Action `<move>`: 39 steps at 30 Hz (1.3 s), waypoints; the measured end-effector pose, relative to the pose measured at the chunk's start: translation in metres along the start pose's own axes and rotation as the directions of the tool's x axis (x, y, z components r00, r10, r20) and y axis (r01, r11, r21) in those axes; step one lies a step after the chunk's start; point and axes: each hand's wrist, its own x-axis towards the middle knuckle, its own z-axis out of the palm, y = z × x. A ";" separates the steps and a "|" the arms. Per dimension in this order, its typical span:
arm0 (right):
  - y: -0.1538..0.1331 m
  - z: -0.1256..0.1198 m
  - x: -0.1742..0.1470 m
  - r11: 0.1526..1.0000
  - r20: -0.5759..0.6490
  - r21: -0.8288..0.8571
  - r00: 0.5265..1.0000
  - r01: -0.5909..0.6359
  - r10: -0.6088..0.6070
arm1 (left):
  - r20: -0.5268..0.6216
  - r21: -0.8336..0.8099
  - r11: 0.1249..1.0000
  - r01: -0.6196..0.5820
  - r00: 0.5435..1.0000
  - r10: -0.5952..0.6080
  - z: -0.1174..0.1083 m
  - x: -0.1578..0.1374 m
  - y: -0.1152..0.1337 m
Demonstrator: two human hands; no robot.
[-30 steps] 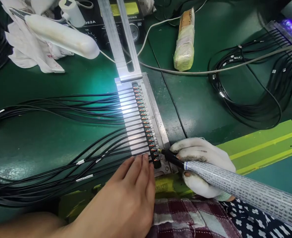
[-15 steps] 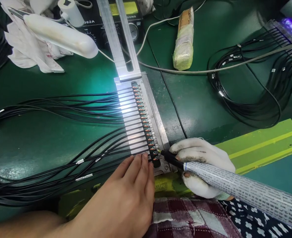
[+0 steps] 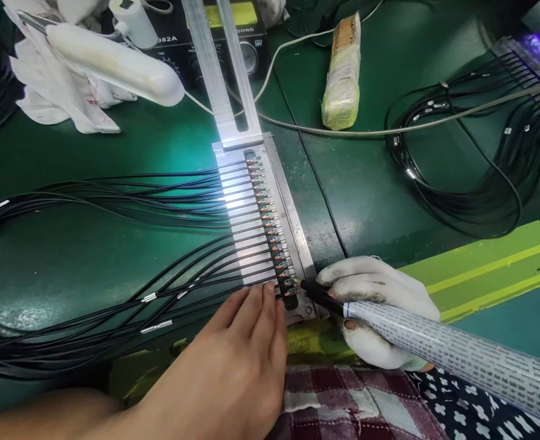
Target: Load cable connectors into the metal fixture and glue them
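A metal fixture [image 3: 246, 244] holds a row of thin black cables [image 3: 173, 183], their stripped ends and small metal connectors [image 3: 276, 240] lined up over a dark slot. My left hand [image 3: 246, 342], bare, lies over the fixture's near end, fingers stretched out side by side with the tips on the lowest cables; its thumb is hidden. My right hand [image 3: 380, 293], in a white glove with fingertips showing, is closed around a long pen-like tube [image 3: 416, 333] covered in printed text. The tube's black front end [image 3: 322, 297] points at the lower connectors; whether its fine tip touches them I cannot tell.
A white lamp-like rod [image 3: 114, 64] lies at upper left, before a black control box [image 3: 173, 52]. A wrapped block [image 3: 342, 79] sits at the back. More coiled black cables [image 3: 407, 159] lie at right, under a grey cord. Yellow-green tape [image 3: 490, 272] covers the near right edge.
My right hand and the tube have drawn back very slightly to the right. My left hand keeps its place on the fixture. The whole view has shifted a little.
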 end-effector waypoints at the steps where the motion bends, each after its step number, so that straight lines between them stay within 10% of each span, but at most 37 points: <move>1: 0.000 0.000 0.000 1.000 0.002 0.000 1.000 -0.005 0.005 | -0.008 0.001 1.000 -0.004 1.000 0.004 0.000 -0.001 0.000; 39: 0.003 0.001 -0.002 1.000 -0.046 0.005 0.999 -0.027 0.028 | 0.008 -0.018 1.000 0.006 1.000 -0.006 -0.002 -0.002 0.001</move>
